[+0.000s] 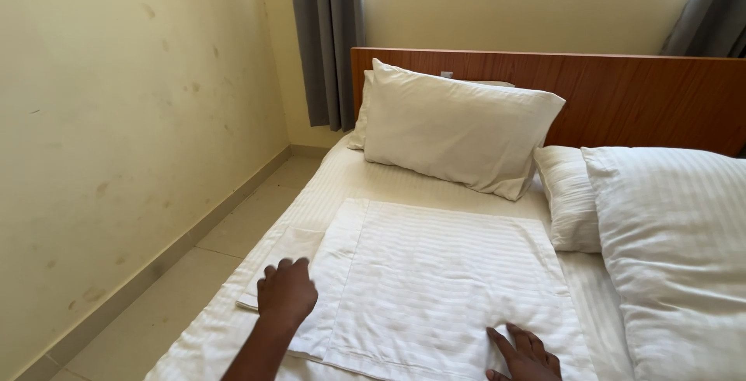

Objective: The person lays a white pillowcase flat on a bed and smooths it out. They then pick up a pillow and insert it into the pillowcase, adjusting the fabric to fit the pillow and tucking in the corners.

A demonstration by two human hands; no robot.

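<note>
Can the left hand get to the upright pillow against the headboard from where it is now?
Probably yes, with a long stretch. The left hand rests on the flat pillowcase, and only bare sheet lies between that and the upright pillow, so nothing blocks the way.

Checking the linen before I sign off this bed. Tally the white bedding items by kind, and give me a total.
Stuffed pillows: 4, namely the big pillow at the headboard, one partly hidden behind it, the small pillow and the large pillow at right.
Flat pillowcases: 1, the pillowcase under both hands.
Bed sheets: 1, the striped sheet.
Total: 6
</note>
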